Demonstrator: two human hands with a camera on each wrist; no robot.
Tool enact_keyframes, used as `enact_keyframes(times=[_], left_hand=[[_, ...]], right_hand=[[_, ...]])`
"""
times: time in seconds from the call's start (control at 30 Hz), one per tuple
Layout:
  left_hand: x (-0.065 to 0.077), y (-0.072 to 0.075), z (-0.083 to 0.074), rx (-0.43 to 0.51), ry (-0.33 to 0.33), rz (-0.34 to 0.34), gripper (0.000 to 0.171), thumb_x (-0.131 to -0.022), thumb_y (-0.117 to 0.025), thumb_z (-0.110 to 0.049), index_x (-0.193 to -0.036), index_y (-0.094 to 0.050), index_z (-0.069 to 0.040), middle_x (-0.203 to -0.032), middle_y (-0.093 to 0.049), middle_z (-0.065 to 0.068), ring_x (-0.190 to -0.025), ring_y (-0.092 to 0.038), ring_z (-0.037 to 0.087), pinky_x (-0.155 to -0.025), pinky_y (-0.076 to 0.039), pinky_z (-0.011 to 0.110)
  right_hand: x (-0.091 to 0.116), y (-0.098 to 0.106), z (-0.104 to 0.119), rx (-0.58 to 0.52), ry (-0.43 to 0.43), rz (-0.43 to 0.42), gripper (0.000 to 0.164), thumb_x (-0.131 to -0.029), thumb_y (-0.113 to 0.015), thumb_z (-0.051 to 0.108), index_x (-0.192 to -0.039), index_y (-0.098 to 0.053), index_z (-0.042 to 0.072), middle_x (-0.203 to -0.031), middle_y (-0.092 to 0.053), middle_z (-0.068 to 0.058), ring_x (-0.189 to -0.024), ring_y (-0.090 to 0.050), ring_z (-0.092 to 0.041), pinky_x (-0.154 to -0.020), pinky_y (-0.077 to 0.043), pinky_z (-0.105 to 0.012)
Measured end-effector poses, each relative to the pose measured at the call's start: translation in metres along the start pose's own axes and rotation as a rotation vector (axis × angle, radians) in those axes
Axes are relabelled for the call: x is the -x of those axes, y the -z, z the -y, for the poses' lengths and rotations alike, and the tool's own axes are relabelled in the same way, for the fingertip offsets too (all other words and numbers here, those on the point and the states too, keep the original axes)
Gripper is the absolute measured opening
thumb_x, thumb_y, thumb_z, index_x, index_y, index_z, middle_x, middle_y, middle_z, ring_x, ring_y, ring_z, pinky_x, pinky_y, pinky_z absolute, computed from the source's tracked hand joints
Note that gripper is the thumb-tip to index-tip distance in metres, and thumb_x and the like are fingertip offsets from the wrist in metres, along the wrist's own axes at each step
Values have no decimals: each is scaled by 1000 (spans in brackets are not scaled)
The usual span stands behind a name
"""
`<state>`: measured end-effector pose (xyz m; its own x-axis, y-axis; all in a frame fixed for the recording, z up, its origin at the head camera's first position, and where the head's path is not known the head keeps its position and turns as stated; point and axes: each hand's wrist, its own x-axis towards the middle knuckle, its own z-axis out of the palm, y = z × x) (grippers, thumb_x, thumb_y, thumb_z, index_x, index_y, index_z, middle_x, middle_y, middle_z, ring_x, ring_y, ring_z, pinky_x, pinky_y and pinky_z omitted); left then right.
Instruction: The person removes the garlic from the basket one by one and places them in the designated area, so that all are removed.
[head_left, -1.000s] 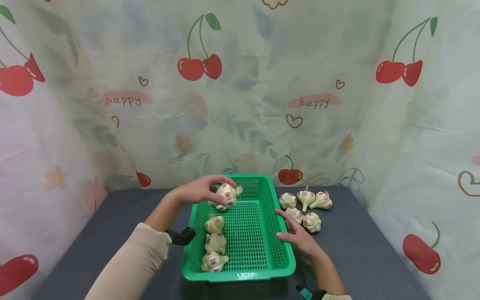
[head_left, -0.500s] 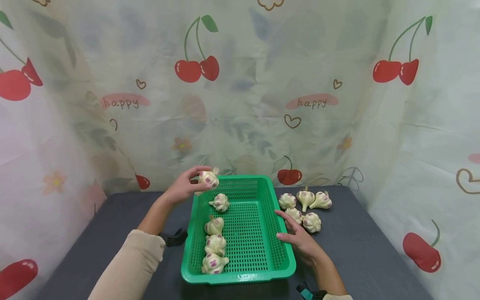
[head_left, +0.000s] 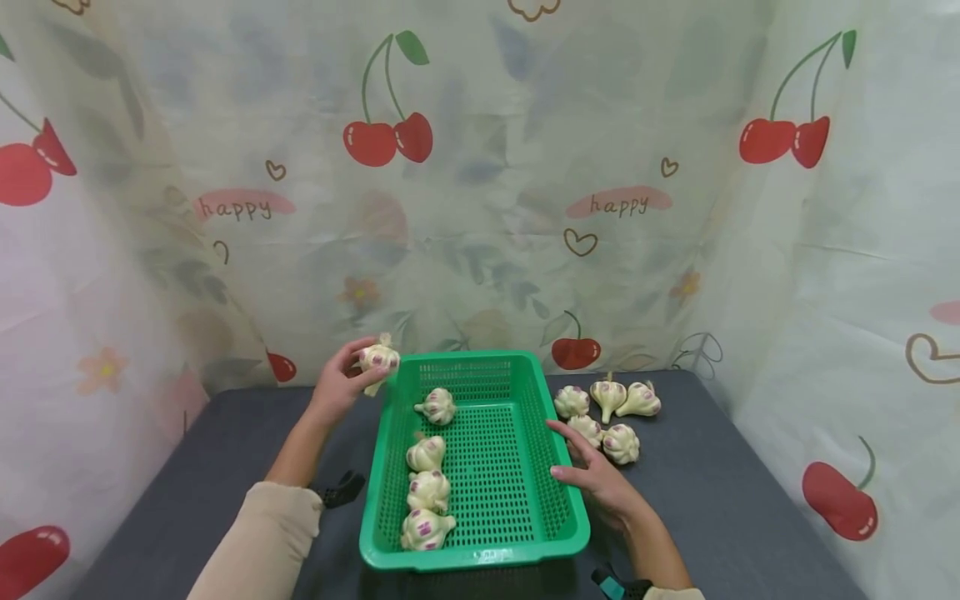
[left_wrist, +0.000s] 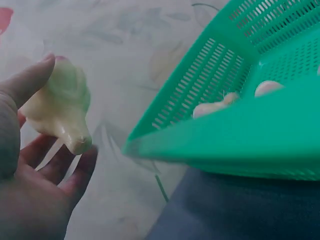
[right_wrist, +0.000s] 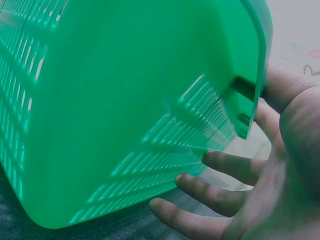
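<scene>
A garlic bulb is pinched in my left hand, just outside the far left corner of the green basket. The left wrist view shows this bulb with its stem end pointing down, the thumb across its upper part and some fingers spread below. Along the basket's left side sit several more bulbs, one of them apart at the back. My right hand holds the basket's right rim, thumb and index finger over it. In the right wrist view the other fingers spread loosely by the outer wall.
To the right of the basket, several garlic bulbs lie grouped on the dark tabletop. A cherry-patterned curtain hangs behind the table and along both sides.
My left hand has moved leftward with the garlic bulb, from over the basket to outside its far left corner, uncovering the rearmost bulb inside. The right hand stays at the rim.
</scene>
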<state>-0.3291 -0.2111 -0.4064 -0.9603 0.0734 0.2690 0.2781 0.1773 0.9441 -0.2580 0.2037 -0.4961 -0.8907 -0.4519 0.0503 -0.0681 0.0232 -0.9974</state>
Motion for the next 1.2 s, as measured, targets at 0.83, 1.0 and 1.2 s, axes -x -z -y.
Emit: enact_keyframes(times=[0.83,1.0,1.2], left_hand=[[16,11,74,-188,218,-224,62,-88,-74,-13,-141,-46,-2,-137,-49,23,-112,-50,31,-70,-44,19],[14,14,83,-302,237,-253,58,-87,-75,-15,-138,-50,-3,-130,-52,24,-110,-51,33,-73,-44,29],[19,20,92,-400,284,-257,59,-86,-75,-18,-137,-50,-3,-130,-52,26,-112,-47,37,-90,-37,47]], right_hand=[[3,3,1,24,0,3,68,-97,-57,16,-155,-24,25,-161,1,-9,-144,10,-41,-105,-14,-69],[1,4,2,25,3,-2,68,-97,-58,17,-155,-25,26,-161,1,-9,-144,9,-40,-105,-16,-68],[2,2,1,40,7,16,68,-98,-57,17,-156,-23,23,-161,1,-12,-144,9,-42,-104,-18,-68]])
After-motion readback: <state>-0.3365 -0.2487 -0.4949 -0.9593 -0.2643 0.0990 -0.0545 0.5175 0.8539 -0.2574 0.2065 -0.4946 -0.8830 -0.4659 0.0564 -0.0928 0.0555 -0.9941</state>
